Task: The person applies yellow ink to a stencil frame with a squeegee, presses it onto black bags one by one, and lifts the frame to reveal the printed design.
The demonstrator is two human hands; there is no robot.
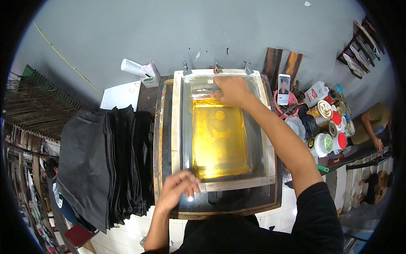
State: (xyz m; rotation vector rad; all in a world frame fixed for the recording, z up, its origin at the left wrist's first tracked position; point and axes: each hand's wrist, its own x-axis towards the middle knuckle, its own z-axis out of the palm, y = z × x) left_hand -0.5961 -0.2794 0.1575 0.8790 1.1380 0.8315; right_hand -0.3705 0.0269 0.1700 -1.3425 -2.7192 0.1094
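Observation:
A screen-printing frame (177, 127) of pale wood lies on a dark board with a brown wooden rim (157, 169). Its mesh carries a bright yellow rectangle (215, 146) with faint paler shapes in it. At the mesh's far end, my right hand (231, 89) is closed around a squeegee (203, 90), whose wide blade rests just beyond the yellow area. My right forearm crosses the frame's right side. By the frame's near left corner hovers my left hand (177, 188), fingers loosely bent and apart, with nothing visible in it.
Black fabric pieces (89, 156) hang in a thick stack at left. Metal clamps (217, 67) stand along the frame's far edge. At right are a phone (283, 89), a white jug (316, 93) and several tubs (323, 144). Another person's arm (372, 131) shows at far right.

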